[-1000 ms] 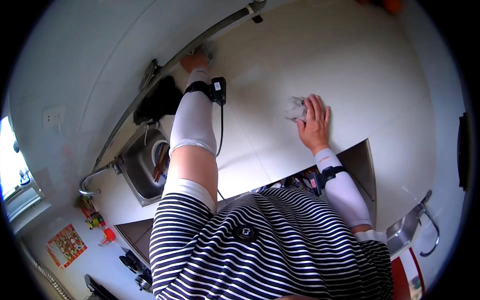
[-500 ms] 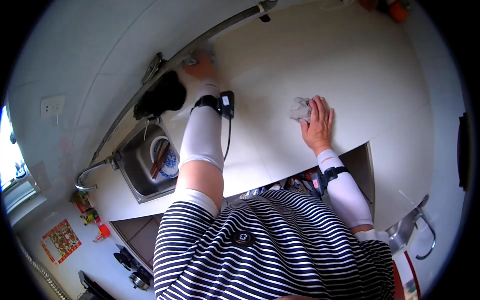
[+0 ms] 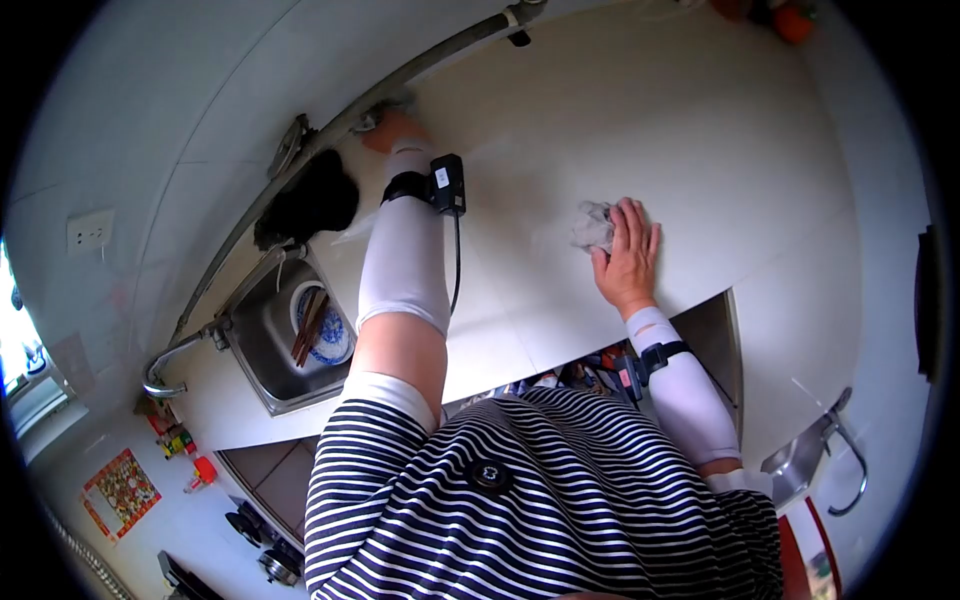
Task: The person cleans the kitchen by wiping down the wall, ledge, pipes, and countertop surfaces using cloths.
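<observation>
My left hand (image 3: 397,131) reaches far across the white countertop (image 3: 510,150) to the edge by the wall pipe. It is closed on a grey cloth (image 3: 372,116), which shows around the fingers; the hand itself is slightly blurred. My right hand (image 3: 629,259) lies flat on the counter, fingers stretched out. Its thumb and index finger touch a second, crumpled grey rag (image 3: 592,227), which sits just left of the fingers and is not gripped.
Left of my arm, a steel sink (image 3: 262,345) holds a blue-and-white bowl (image 3: 334,345) with brown chopsticks (image 3: 312,328). A black bundle (image 3: 312,200) lies between sink and wall. A grey pipe (image 3: 430,68) runs along the wall. Orange-red items (image 3: 793,25) stand in the far corner.
My left hand has shifted slightly toward the wall and left with the cloth. My right hand has barely moved on the counter. The whole view has turned a little.
</observation>
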`<state>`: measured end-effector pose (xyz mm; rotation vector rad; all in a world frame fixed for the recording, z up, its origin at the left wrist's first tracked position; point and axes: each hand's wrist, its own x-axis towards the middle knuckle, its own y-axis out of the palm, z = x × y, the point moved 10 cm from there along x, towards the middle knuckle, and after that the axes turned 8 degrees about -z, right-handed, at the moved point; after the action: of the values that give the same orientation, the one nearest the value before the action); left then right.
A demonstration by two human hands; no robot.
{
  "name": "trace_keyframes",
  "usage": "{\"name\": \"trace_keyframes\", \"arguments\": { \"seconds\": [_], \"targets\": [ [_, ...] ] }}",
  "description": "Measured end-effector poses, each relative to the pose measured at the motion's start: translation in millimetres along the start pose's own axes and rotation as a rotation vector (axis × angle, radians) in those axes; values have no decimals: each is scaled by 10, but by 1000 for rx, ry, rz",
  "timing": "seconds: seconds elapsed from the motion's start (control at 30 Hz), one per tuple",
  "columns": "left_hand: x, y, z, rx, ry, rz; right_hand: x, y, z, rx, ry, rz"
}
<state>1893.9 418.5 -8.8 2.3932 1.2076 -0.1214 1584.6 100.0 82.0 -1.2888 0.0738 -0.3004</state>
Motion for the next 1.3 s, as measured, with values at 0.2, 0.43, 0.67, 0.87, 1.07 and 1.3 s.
{"name": "trace_keyframes", "arguments": {
  "seconds": [0.2,0.43,0.67,0.87,1.07,1.3],
  "targets": [
    [-544,639,-60,964,668,378,-27,11,13,16,-17,-28],
    [-247,241,-180,643,237,336,-27,-13,21,22,-36,-54],
    [838,26,124,1559,973,813,-16,-16,40,11,-30,-44],
    [692,-23,271,871,576,324,-1,-15,53,3,-26,-21],
    [64,248,-388,663,177,359,3,50,-3,15,-8,-2],
    [181,297,29,2006,583,738,-15,-10,19,36,-28,-37]
  ]
}}
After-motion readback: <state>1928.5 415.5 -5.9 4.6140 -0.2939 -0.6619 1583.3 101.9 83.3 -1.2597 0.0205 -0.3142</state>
